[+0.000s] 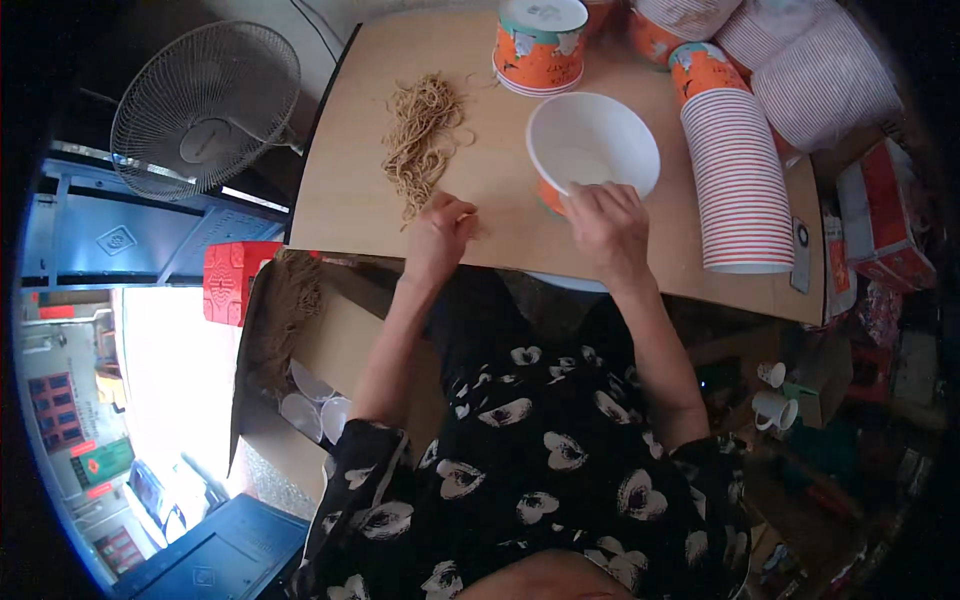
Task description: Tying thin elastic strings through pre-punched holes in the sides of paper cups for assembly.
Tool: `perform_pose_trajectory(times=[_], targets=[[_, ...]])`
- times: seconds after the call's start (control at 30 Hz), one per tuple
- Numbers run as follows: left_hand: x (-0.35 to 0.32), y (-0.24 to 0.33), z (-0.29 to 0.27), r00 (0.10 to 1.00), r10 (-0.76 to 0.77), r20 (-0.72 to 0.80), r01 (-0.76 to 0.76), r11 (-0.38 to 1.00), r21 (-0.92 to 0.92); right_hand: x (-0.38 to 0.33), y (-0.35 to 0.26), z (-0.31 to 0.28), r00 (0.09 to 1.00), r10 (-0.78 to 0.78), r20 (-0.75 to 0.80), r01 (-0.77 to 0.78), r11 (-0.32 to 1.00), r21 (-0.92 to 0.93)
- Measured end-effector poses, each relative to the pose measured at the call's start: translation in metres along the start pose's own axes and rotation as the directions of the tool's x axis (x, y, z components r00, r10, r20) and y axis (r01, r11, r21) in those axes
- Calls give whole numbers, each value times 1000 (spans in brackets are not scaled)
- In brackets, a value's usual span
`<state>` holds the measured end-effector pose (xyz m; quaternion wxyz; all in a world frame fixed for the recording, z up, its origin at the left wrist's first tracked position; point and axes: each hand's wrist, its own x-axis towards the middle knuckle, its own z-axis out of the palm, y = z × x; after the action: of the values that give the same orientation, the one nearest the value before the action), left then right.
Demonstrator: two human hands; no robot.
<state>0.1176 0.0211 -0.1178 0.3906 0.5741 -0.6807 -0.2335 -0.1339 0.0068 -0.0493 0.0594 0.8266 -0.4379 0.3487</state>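
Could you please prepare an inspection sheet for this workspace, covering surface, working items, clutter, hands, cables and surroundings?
Surface: light wood-look tabletop.
Working items: tangled tan strands; white-lined paper bucket.
Clutter: upside-down orange paper bucket; long stack of striped-rim buckets.
Hands: left hand at the strands' near end, hold unclear; right hand gripping the white-lined paper bucket.
Cables: thin dark cable against the wall.
Surroundings: wire-caged fan, red crate and blue door at left.

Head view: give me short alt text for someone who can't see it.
A person's right hand grips the near rim of an open, white-lined tub at a tan tabletop. The left hand, curled, is at the near end of a pile of tan strands. An orange tub stands beyond, with a stack of nested cups to the right.
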Motion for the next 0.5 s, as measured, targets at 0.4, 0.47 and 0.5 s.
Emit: perform_pose_trajectory(times=[0.4, 0.47, 0.5], targets=[[10, -14, -10, 985, 55, 162, -86, 979, 186, -53, -53, 30, 941, 287, 179, -337, 751, 568], [8, -14, -15, 978, 60, 202, -86, 988, 125, -66, -51, 50, 833, 352, 428, -554, 524, 647], [9, -13, -13, 978, 60, 202, -86, 988, 126, -70, -49, 59, 833, 351, 427, -553, 523, 649]])
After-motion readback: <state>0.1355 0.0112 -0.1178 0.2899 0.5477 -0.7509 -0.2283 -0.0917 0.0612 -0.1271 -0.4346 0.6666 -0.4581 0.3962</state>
